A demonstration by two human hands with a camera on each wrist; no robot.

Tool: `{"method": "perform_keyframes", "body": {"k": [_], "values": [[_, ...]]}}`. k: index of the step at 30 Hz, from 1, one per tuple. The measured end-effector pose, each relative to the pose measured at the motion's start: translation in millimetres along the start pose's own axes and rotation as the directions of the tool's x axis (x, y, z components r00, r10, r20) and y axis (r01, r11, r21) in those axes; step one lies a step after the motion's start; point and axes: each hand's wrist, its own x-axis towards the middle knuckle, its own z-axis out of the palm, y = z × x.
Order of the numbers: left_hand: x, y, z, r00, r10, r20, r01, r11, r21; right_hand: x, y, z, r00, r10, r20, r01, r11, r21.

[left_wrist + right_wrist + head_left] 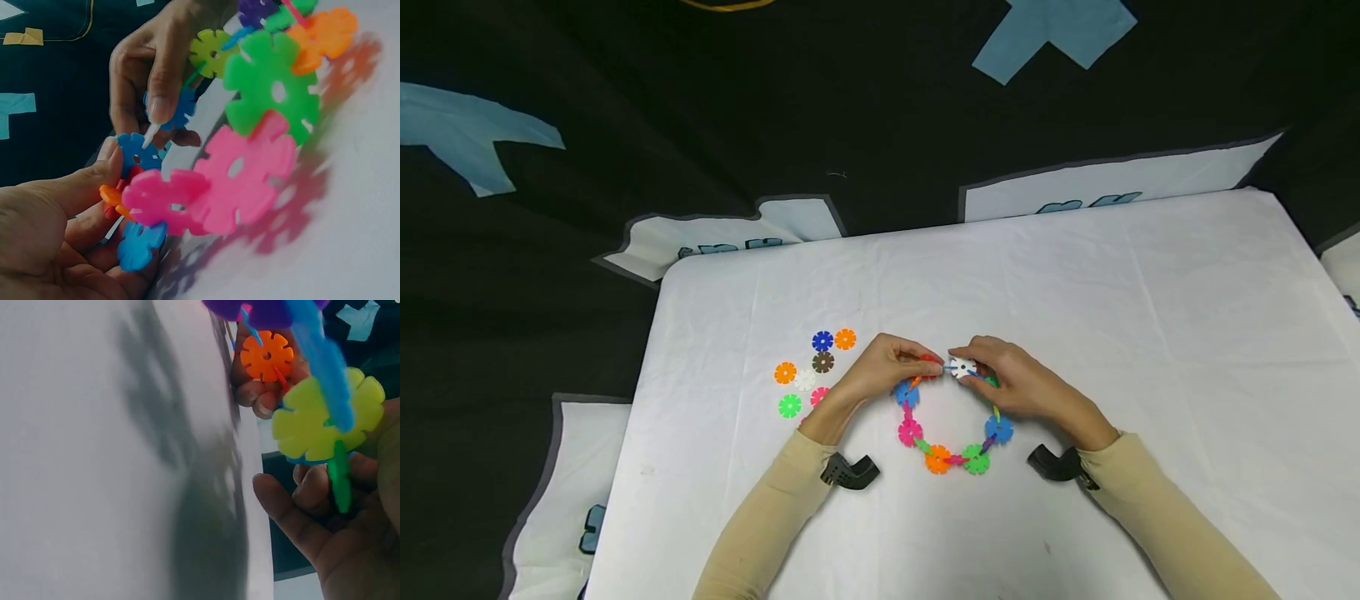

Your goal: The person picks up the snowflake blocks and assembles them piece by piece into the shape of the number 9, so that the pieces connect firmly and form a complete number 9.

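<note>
Your left hand [883,368] pinches a blue disc [132,149] at one end of the curved chain [937,461], and your right hand [1021,379] pinches the white disc [962,364] between thumb and fingers. The white disc lies just right of your left fingertips, face up from above, while the blue one stands edge-on, crosswise to it. Their rims meet or nearly so; you cannot tell whether the slots are joined.
</note>
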Motion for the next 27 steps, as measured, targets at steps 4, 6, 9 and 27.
{"method": "perform_keyframes", "body": {"k": [4, 6, 9, 27], "values": [[-0.4, 0.4, 0.4, 1.0, 0.007, -0.003, -0.007, 1.0, 0.004, 0.7, 1.1, 1.6, 1.0, -0.007, -0.013, 0.007, 1.0, -0.003], [-0.1, 0.5, 0.4, 1.0, 0.005, -0.003, -0.005, 1.0, 0.006, 0.7, 1.5, 1.7, 1.0, -0.007, -0.026, 0.007, 1.0, -0.002], [0.6, 0.7, 0.1, 1.0, 0.0, -0.001, 0.0, 1.0, 0.014, 0.5, 2.0, 1.8, 0.998, -0.009, -0.061, 0.009, 1.0, -0.004], [-25.3, -10.2, -77.5, 0.908, 0.227, -0.351, -0.108, 0.939, 0.328, -4.6, 27.8, -11.1, 0.986, 0.095, -0.137, -0.102, 0.994, -0.041]]}}
